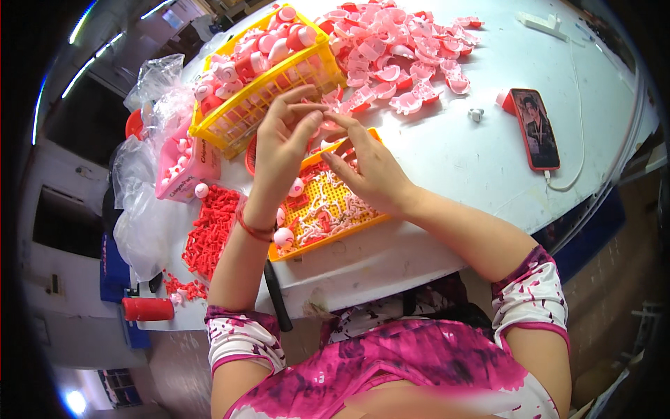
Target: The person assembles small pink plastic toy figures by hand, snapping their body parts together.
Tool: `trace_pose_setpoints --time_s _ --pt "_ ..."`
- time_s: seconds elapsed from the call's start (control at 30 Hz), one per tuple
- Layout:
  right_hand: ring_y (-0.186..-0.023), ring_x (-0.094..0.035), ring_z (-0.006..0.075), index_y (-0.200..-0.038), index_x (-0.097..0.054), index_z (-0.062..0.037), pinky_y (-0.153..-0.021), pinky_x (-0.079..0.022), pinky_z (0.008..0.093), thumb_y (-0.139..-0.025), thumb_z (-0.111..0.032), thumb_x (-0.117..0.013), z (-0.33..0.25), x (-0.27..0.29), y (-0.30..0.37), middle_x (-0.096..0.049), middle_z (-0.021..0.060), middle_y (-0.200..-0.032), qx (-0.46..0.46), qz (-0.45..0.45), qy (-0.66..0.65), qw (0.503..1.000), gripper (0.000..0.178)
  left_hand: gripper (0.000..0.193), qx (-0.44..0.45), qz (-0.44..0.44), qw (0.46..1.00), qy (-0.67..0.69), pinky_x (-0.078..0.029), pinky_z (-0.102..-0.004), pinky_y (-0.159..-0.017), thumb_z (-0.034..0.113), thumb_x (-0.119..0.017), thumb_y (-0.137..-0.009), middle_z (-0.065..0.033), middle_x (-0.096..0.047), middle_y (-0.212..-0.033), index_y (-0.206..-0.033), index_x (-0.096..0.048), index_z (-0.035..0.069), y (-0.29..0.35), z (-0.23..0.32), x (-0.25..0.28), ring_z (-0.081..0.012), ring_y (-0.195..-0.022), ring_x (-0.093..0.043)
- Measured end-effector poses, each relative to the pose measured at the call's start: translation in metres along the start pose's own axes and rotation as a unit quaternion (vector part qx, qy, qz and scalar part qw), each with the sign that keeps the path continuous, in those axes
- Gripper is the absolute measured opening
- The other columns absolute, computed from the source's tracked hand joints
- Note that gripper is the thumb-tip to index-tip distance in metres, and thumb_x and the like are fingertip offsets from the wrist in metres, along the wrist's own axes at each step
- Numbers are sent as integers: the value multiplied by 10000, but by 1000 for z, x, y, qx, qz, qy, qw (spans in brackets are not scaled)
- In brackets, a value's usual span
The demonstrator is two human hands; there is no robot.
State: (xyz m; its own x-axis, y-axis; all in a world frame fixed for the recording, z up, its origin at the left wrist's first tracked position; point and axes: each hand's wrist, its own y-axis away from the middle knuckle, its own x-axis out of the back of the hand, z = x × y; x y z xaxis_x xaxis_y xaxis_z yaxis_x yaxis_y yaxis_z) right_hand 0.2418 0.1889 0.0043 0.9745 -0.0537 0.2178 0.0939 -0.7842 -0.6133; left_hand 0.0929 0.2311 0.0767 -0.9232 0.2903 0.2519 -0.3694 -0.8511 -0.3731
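Note:
My left hand [286,136] is raised over the near end of the yellow crate, with thumb and fingers bent together in a pinch. What sits in that pinch is too small and covered to make out. My right hand [373,171] reaches in from the right; its fingertips meet those of the left, while its thumb stands apart. Below both hands lies a shallow yellow tray [333,244], holding thin pink and white strips [328,202], red bits and several small pink-and-white balls [284,237].
A yellow crate [227,129] full of pink rounded parts stands behind, beside a heap of pink shells [401,52]. Left are a pink tub [183,171], plastic bags [139,202], red pieces [211,227] and a red cylinder [148,309]. A phone [536,133] with cable leans right.

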Motion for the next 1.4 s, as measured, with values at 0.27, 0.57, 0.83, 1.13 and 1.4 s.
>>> trace_pose_setpoints --time_s 0.27,0.57,0.83,1.13,1.4 --pt "-961 -636 253 -1196 -542 -26 -805 -516 351 -912 -137 -608 21 14 -20 -613 157 -1056 33 52 102 993 311 438 -58 30 984 -167 -523 -321 -877 36 -595 -916 -158 -601 -1167 -1329 -453 1 49 -29 -12 -208 -1026 -646" --pt "-1078 -551 277 -1019 -700 -112 -969 -427 392 -857 -162 -656 75 59 -41 -641 105 -1068 27 75 438 895 175 413 -169 -1 951 -260 -507 -422 -783 6 -580 -868 -231 -598 -1022 -1271 -485 5 59 -41 -13 -373 -914 -625" --pt "-1161 -500 286 -1138 -668 -163 -1017 -413 407 -821 -169 -660 109 47 -66 -619 54 -1181 122 -11 520 846 317 383 -195 13 945 -261 -513 -429 -758 38 -558 -895 -244 -591 -1024 -1270 -487 7 60 -43 -14 -374 -893 -630" --pt "-1150 -520 296 -1143 -679 -203 -1039 -403 403 -793 -158 -662 120 41 -93 -624 68 -1181 165 -27 434 885 353 381 -160 6 955 -251 -526 -380 -749 66 -557 -922 -220 -605 -1105 -1295 -488 24 59 -38 -20 -267 -814 -664" --pt "-990 -656 270 -1138 -675 -153 -892 -507 388 -816 -201 -673 98 -6 -114 -674 108 -1100 -4 -189 475 860 325 383 -158 22 953 -257 -523 -371 -761 74 -563 -925 -223 -613 -1086 -1298 -495 18 62 -44 -13 -287 -854 -653"
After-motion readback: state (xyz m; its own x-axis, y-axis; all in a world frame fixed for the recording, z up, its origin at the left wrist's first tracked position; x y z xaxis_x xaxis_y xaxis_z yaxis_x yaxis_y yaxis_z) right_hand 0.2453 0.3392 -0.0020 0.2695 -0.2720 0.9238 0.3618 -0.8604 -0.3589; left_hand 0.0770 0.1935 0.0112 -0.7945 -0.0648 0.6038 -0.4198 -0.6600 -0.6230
